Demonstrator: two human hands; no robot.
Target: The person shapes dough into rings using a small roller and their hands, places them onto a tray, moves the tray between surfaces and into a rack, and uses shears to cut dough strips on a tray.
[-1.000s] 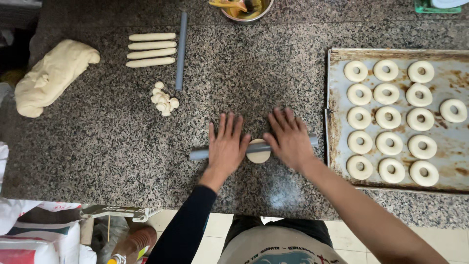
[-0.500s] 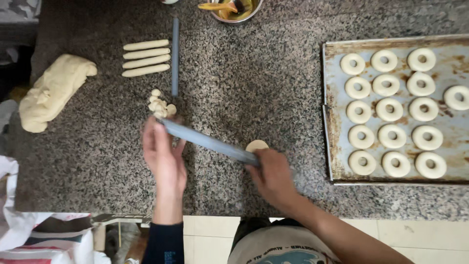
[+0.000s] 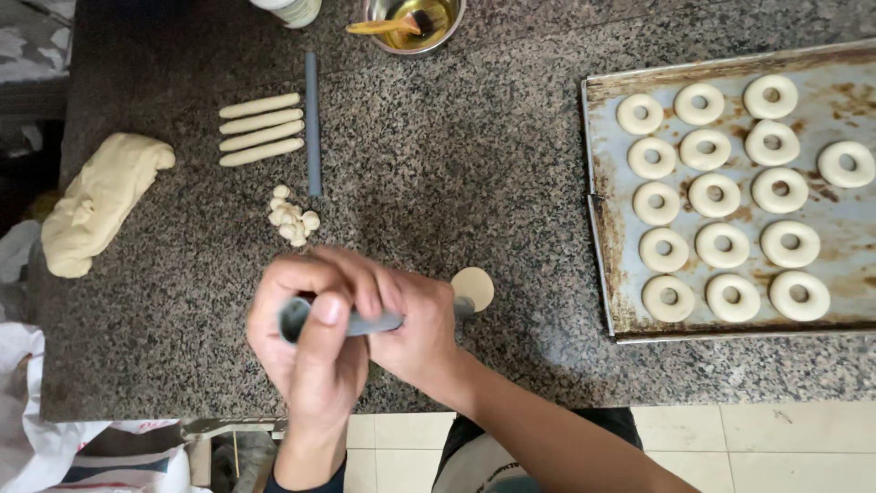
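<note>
Both hands close around a grey plastic tube (image 3: 365, 319) above a speckled granite counter (image 3: 456, 164), the left hand (image 3: 315, 351) gripping its near open end with the thumb laid along it, the right hand (image 3: 411, 324) wrapped tightly round its middle; the tube's far tip sits at a flat round dough disc (image 3: 474, 288) lying on the stone just beside the right hand's knuckles. Judging by the layout, the work looks well advanced but unfinished: right of the disc, a worn metal baking tray (image 3: 602, 265) already carries fourteen ring-shaped dough pieces (image 3: 721, 245) in rough rows, with bare room left along its right side, while left of the disc four rolled dough sticks (image 3: 261, 128), a heap of small dough plugs (image 3: 292, 219) and a large lump of raw dough (image 3: 96, 205) remain unshaped. A second grey tube (image 3: 313, 123) lies beside the sticks; beyond the disc, at the counter's far edge, a metal bowl holding a brush (image 3: 411, 20). Pale floor tiles (image 3: 785, 447) show below the counter's near edge
</note>
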